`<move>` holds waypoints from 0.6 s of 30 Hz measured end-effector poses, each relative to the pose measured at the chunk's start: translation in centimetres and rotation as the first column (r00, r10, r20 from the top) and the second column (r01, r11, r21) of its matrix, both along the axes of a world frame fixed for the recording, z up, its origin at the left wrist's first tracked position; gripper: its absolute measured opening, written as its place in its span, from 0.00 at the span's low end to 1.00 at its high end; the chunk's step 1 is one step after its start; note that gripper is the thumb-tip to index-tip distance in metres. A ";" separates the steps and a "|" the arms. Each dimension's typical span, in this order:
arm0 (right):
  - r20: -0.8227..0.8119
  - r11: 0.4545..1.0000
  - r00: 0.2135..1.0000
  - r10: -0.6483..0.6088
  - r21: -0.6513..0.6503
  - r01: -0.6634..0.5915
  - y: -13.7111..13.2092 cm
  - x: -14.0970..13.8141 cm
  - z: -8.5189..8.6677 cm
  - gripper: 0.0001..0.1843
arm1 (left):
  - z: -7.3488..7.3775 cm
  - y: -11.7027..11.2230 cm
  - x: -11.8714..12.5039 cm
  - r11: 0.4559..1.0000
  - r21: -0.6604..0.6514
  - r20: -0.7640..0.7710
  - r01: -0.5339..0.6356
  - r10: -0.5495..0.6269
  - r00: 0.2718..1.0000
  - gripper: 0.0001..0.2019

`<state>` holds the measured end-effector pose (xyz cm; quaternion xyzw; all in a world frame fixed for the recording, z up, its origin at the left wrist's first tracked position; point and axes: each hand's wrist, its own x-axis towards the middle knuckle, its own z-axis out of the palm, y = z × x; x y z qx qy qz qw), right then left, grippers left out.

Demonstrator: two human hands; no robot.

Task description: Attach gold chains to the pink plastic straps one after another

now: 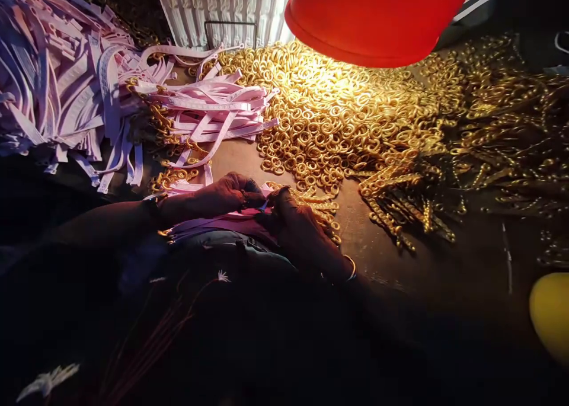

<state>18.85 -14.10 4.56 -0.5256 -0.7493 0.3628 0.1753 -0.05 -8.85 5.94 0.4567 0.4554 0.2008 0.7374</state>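
Note:
My left hand (233, 194) is closed in a pinch at the table's front edge, on what looks like the end of a pink strap (265, 190). Just to its right, my right hand (300, 219) is also closed, its fingertips almost meeting the left ones. What the right fingers hold is hidden in shadow. Short gold chains (326, 207) lie behind and beside the right hand. More pink straps with gold chain at their ends (222, 106) are stacked beyond the left hand, and others lie under my wrists, close to my body.
A big heap of gold rings (329, 115) covers the middle of the table (351, 210), under a red lamp shade (377, 21). Gold chains (391, 198) spread to the right. Many pale straps (66, 68) pile up at left. A yellow rounded object (551, 314) stands at the right edge.

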 end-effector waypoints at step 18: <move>-0.230 0.984 0.972 0.051 -0.153 -0.088 -0.8 -1.2 -2.6 0.12 | -3.2 -3.5 0.6 0.968 -0.225 0.106 -0.109 0.135 0.985 0.16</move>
